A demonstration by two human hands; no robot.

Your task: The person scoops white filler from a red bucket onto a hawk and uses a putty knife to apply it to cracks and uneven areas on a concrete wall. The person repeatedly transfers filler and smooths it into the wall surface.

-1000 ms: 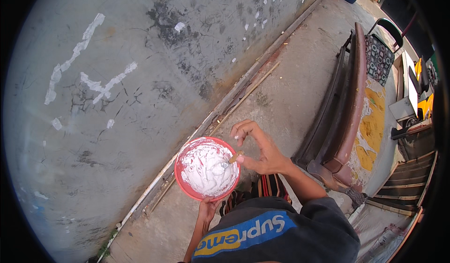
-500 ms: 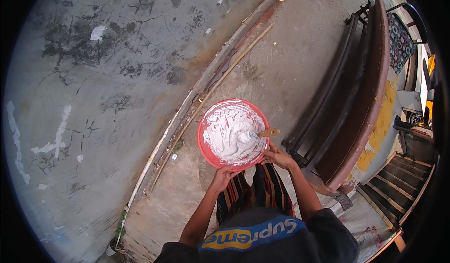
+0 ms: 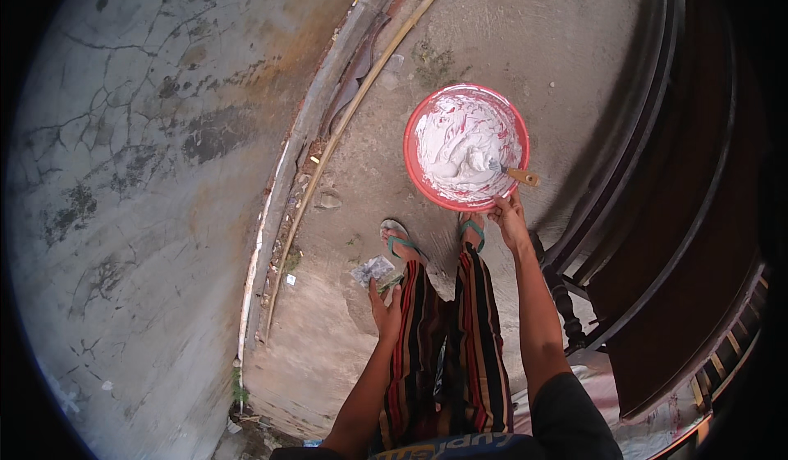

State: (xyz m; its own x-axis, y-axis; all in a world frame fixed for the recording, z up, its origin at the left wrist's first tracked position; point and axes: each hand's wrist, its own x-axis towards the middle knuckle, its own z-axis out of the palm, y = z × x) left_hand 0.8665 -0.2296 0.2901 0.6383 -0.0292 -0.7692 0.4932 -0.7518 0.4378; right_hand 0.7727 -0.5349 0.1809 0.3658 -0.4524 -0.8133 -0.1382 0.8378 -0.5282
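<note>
A red plastic bowl (image 3: pixel 421 173) of thick white paste is held out above the concrete ground. A scraper with a metal blade and wooden handle (image 3: pixel 523 175) rests in the paste, its handle over the lower right rim. My right hand (image 3: pixel 510 222) grips that lower right rim just below the handle. My left hand (image 3: pixel 386 310) is down beside my left thigh, away from the bowl, fingers apart and empty. A crumpled scrap (image 3: pixel 371 271) lies on the ground just beyond it in the view. My sandalled feet stand below the bowl.
A cracked grey wall (image 3: pixel 139 197) fills the left side, with a pipe along its base and a long bamboo pole (image 3: pixel 359 95) beside it. A dark brown wooden bench (image 3: pixel 673 288) curves along the right, with a slatted wooden frame at lower right.
My left hand has let go of the bowl and dropped toward my thigh. My right hand carries the bowl forward and to the right. The view has tilted further down, showing my feet.
</note>
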